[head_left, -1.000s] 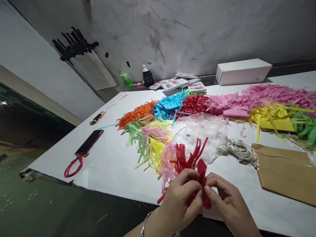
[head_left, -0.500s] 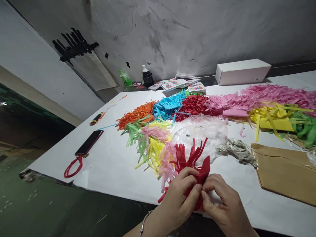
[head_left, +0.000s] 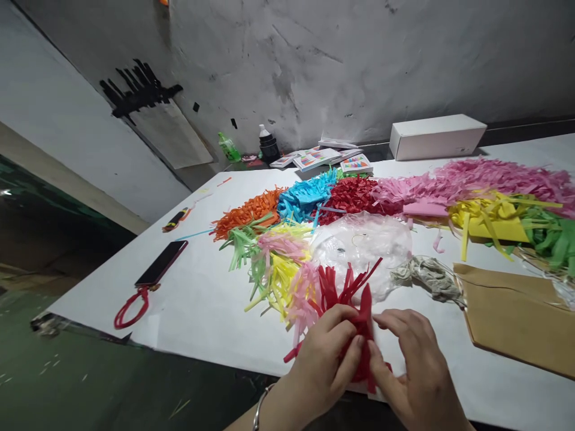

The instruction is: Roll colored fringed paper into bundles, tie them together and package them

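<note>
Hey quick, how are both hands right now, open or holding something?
Left hand: closed, holding red fringed paper.
Right hand: partly open beside that paper; contact unclear.

The left hand hides part of the red fringe. The right edge cuts off the pink fringe, green strips and brown cardboard; the top edge crops an orange object. The white box's print is illegibly small.

1× L hand, near: pinching red fringed paper. R hand adj., fingers parted. Phone, left. Wht. box, far right.
</note>
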### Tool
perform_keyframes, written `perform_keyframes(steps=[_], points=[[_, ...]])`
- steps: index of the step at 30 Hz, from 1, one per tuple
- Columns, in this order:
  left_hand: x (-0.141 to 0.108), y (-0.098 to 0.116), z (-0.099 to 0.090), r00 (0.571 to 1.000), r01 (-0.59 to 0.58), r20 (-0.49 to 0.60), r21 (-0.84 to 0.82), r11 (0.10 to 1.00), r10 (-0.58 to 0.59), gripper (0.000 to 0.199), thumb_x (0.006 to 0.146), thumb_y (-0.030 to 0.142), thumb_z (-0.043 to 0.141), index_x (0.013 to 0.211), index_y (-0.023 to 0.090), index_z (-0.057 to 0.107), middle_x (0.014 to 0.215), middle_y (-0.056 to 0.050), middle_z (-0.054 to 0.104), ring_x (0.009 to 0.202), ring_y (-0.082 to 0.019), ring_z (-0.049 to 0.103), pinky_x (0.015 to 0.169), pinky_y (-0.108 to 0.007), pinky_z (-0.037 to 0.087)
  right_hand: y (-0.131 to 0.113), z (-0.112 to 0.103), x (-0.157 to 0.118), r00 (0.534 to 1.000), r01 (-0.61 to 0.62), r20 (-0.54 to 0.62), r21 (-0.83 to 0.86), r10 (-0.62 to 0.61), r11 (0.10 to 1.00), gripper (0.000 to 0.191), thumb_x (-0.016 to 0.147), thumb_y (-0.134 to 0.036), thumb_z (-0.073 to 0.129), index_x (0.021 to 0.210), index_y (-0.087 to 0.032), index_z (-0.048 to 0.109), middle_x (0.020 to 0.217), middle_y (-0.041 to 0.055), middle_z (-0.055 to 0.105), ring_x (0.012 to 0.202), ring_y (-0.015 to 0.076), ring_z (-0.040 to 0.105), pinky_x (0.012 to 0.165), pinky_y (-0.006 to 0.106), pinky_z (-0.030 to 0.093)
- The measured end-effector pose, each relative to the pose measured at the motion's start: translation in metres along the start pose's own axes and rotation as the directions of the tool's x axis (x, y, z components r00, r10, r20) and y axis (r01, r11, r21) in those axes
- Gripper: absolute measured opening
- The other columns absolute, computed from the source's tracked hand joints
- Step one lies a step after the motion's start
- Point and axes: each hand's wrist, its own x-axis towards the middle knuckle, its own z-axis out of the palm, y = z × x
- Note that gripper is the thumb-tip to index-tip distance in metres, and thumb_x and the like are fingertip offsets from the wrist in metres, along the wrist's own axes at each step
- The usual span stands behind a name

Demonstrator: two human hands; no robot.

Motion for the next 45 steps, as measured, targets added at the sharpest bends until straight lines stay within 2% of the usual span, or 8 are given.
perform_keyframes(steps=[3, 8, 24, 28, 32, 36, 41, 45], points=[[0.0, -0.001, 0.002, 0.998, -0.057, 0.021, 0.098, 0.994, 0.056, 0.013, 0.097, 0.012, 0.047, 0.097, 0.018, 0.059, 0.112, -0.01, 0.064, 0.107, -0.02, 0.061, 0.094, -0.031, 0.052, -0.004, 0.004, -0.001, 0.997, 0.057, 0.049, -0.088, -0.053, 0.994, 0.038, 0.091, -0.009, 0.051, 0.128, -0.003, 0.052, 0.114, 0.0166, 0.064, 0.106, 0.0259, 0.057, 0.099, 0.046, 0.04], [0.0, -0.002, 0.001, 0.992, -0.125, 0.03, 0.213, 0.969, 0.122, 0.013, 0.096, 0.012, 0.048, 0.096, 0.016, 0.06, 0.109, -0.011, 0.066, 0.099, -0.021, 0.063, 0.087, -0.034, 0.055, -0.001, 0.008, -0.001, 0.989, 0.126, 0.091, -0.126, -0.115, 0.984, 0.037, 0.09, -0.003, 0.047, 0.126, -0.001, 0.053, 0.116, 0.0166, 0.066, 0.108, 0.0244, 0.058, 0.104, 0.047, 0.037], [0.001, -0.001, 0.001, 0.987, -0.161, 0.057, 0.263, 0.951, 0.152, 0.017, 0.097, 0.013, 0.044, 0.096, 0.016, 0.061, 0.104, -0.011, 0.067, 0.094, -0.022, 0.063, 0.084, -0.034, 0.056, 0.002, 0.013, -0.002, 0.993, 0.084, 0.097, -0.105, -0.074, 0.991, 0.042, 0.091, -0.004, 0.042, 0.132, -0.007, 0.051, 0.117, 0.0113, 0.071, 0.105, 0.0204, 0.067, 0.104, 0.042, 0.042], [0.002, -0.006, -0.006, 0.979, -0.198, 0.097, 0.298, 0.934, 0.177, 0.017, 0.092, 0.01, 0.048, 0.082, 0.018, 0.058, 0.093, -0.008, 0.068, 0.083, -0.02, 0.062, 0.073, -0.032, 0.053, 0.012, 0.004, 0.004, 0.993, -0.108, 0.052, 0.004, 0.107, 0.994, 0.027, 0.095, -0.012, 0.04, 0.111, -0.018, 0.062, 0.105, 0.0046, 0.074, 0.094, 0.0181, 0.071, 0.088, 0.032, 0.053], [0.001, -0.009, -0.015, 0.982, -0.141, -0.069, 0.331, 0.933, 0.173, 0.011, 0.091, 0.011, 0.053, 0.089, 0.019, 0.06, 0.1, -0.008, 0.067, 0.093, -0.022, 0.061, 0.084, -0.038, 0.052, 0.015, -0.003, 0.008, 0.901, -0.419, 0.166, 0.087, 0.401, 0.904, 0.024, 0.098, -0.025, 0.039, 0.093, -0.023, 0.063, 0.069, -0.0037, 0.07, 0.054, 0.0141, 0.065, 0.049, 0.023, 0.047], [0.006, -0.006, -0.012, 0.979, -0.13, -0.114, 0.284, 0.95, 0.168, 0.036, 0.09, 0.015, 0.062, 0.124, 0.018, 0.053, 0.119, -0.013, 0.062, 0.109, -0.025, 0.058, 0.094, -0.041, 0.05, 0.01, 0.001, 0.007, 0.919, -0.385, 0.128, 0.092, 0.372, 0.918, 0.022, 0.094, -0.025, 0.042, 0.093, -0.022, 0.063, 0.069, -0.0036, 0.07, 0.053, 0.014, 0.066, 0.05, 0.022, 0.048], [0.015, -0.008, -0.005, 0.956, -0.2, -0.149, 0.304, 0.932, 0.254, 0.009, 0.092, 0.012, 0.06, 0.092, 0.021, 0.062, 0.098, -0.006, 0.067, 0.091, -0.022, 0.061, 0.082, -0.037, 0.051, 0.009, -0.002, 0.012, 0.928, -0.366, 0.136, 0.143, 0.348, 0.919, 0.023, 0.094, -0.023, 0.042, 0.098, -0.022, 0.065, 0.077, -0.0022, 0.074, 0.058, 0.0133, 0.07, 0.051, 0.019, 0.051], [0.015, -0.007, -0.007, 0.977, -0.125, -0.139, 0.24, 0.963, 0.162, 0.016, 0.09, 0.021, 0.065, 0.106, 0.02, 0.063, 0.115, -0.012, 0.064, 0.105, -0.026, 0.061, 0.089, -0.04, 0.054, 0.011, -0.006, 0.018, 0.916, -0.4, 0.121, 0.175, 0.383, 0.9, 0.024, 0.096, -0.026, 0.042, 0.097, -0.021, 0.066, 0.073, -0.0023, 0.073, 0.054, 0.0136, 0.069, 0.049, 0.019, 0.052]])
